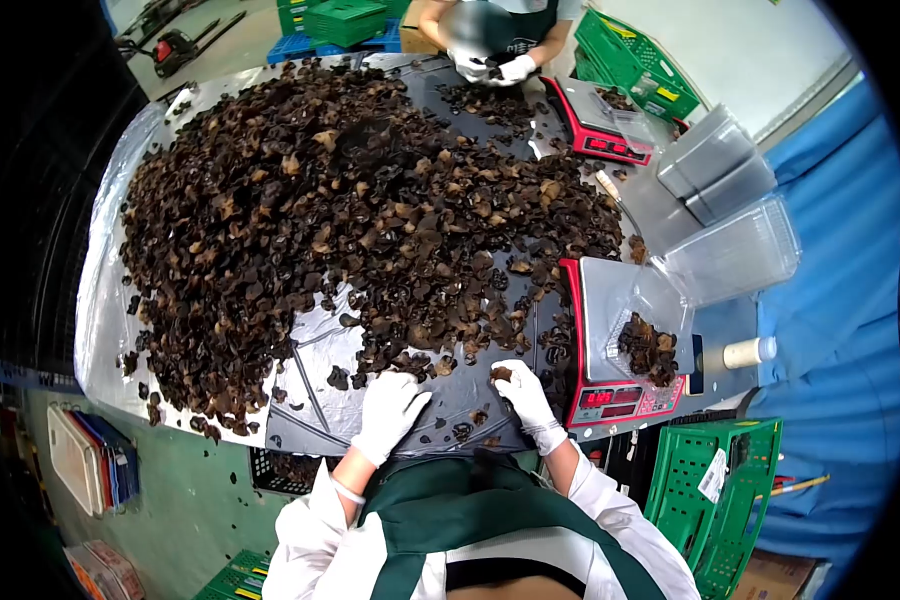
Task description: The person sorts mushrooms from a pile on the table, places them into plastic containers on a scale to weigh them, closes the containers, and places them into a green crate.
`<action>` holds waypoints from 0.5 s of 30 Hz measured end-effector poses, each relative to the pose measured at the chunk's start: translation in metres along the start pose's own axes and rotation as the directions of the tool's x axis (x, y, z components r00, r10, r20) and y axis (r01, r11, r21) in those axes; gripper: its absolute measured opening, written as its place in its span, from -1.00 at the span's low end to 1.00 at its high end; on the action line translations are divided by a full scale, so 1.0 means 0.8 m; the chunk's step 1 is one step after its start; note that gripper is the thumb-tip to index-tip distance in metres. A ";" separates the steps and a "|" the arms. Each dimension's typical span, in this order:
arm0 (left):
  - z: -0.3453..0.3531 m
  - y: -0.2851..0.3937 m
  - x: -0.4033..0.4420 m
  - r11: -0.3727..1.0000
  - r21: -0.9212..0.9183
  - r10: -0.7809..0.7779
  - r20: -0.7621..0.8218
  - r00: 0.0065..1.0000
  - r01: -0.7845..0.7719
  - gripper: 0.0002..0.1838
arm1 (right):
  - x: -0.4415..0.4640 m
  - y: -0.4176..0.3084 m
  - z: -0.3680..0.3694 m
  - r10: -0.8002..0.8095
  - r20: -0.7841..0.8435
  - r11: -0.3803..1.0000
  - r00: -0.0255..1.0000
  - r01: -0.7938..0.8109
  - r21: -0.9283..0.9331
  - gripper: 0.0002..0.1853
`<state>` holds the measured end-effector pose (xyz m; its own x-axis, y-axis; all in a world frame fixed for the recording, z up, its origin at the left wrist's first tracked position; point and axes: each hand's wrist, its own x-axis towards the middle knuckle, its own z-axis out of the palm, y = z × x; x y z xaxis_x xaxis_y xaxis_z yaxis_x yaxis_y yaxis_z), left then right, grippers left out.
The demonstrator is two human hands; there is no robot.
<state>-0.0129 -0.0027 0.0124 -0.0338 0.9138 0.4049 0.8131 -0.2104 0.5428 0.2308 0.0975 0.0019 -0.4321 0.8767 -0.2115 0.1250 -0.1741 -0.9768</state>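
Head view: the right hand (525, 402) is pinching a dark piece (501, 374) at the near side of the table (448, 408), just left of the near scale (625, 399); the left hand (388, 408) is lying by the pile (370, 210), its grip being too obscured to tell. The step is seemingly picking over pieces; the next move is probably calling for placing this one in the clear container (663, 297)

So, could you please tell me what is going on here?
The right hand pinches a small brown piece beside a heap of what look like dark mushrooms; the left hand is at the heap's near edge. To the right, an open clear box of pieces sits on the nearer red scale. Across the table, another person's gloved hands hold something dark.
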 end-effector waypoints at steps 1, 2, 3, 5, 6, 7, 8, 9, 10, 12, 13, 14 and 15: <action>0.006 0.001 0.015 1.000 -0.006 0.017 0.054 0.998 -0.017 -0.80 | 0.000 -0.004 0.000 -0.002 -0.014 1.000 1.000 0.002 0.000 -0.68; 0.014 0.004 0.029 0.999 -0.012 0.033 0.110 0.993 -0.032 -0.79 | 0.000 -0.013 0.002 0.131 -0.008 0.982 0.991 -0.129 0.138 -0.70; 0.027 0.004 0.041 0.995 0.043 0.083 0.110 0.990 -0.088 -0.73 | -0.001 -0.019 0.003 0.256 0.019 0.929 0.966 -0.252 0.273 -0.70; 0.044 0.000 0.060 0.989 0.064 0.115 0.235 0.965 -0.134 -0.71 | 0.000 -0.023 0.009 0.271 -0.006 0.915 0.963 -0.255 0.313 -0.70; 0.050 -0.002 0.067 0.986 0.091 0.102 0.308 0.946 -0.136 -0.73 | 0.001 -0.025 0.010 0.288 -0.019 0.899 0.957 -0.264 0.349 -0.70; 0.053 -0.006 0.070 0.986 0.089 0.109 0.305 0.946 -0.143 -0.73 | 0.002 -0.029 0.010 0.263 -0.010 0.916 0.965 -0.246 0.315 -0.70; 0.055 -0.012 0.070 0.991 0.062 0.096 0.273 0.957 -0.117 -0.76 | 0.004 -0.033 0.009 0.261 -0.014 0.917 0.965 -0.243 0.315 -0.70; 0.055 -0.017 0.068 0.995 0.036 0.077 0.241 0.967 -0.088 -0.79 | 0.006 -0.037 0.010 0.208 0.005 0.955 0.978 -0.204 0.216 -0.69; 0.050 -0.022 0.065 0.998 -0.060 0.036 0.165 0.986 -0.027 -0.83 | 0.009 -0.045 0.011 0.157 0.035 0.981 0.987 -0.160 0.114 -0.68; 0.010 -0.027 0.063 0.951 -0.299 -0.075 0.019 0.997 0.078 -0.84 | 0.009 -0.080 0.039 0.096 0.111 0.989 0.989 -0.107 0.104 -0.68; -0.017 -0.028 0.060 0.883 -0.396 -0.231 0.102 0.967 0.253 -0.83 | 0.012 -0.099 0.055 0.103 0.229 0.988 0.968 -0.072 -0.137 -0.63; -0.048 -0.030 0.057 0.775 -0.471 -0.369 0.201 0.907 0.420 -0.81 | 0.009 -0.102 0.069 -0.036 0.416 0.967 0.909 0.136 -0.215 -0.57; -0.084 -0.032 0.051 0.706 -0.455 -0.416 0.353 0.838 0.542 -0.80 | 0.007 -0.112 0.085 0.011 0.624 0.987 0.781 0.091 -0.131 -0.52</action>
<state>-0.0743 0.0171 0.0642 -0.1617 0.9759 -0.1462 0.2914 0.1888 0.9378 0.1564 0.0872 0.0861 -0.8935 0.4033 -0.1976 0.2015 -0.0331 -0.9789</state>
